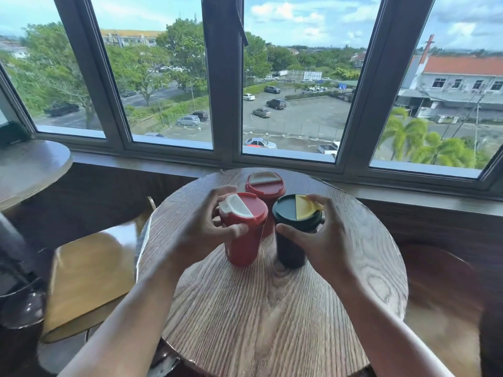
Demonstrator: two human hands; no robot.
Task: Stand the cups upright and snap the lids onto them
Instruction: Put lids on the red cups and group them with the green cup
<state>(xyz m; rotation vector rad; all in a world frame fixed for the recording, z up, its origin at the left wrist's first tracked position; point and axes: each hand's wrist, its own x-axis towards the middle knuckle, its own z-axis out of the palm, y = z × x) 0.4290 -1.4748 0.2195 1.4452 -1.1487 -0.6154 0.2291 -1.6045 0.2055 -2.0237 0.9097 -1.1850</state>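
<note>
3 cups [246, 240] upright, lids [242, 209] up.

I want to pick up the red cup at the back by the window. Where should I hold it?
Hold the back red cup around its lid rim, coming from above and the window side. It stands upright, and the front red cup, dark cup and both hands crowd its near side.
</note>
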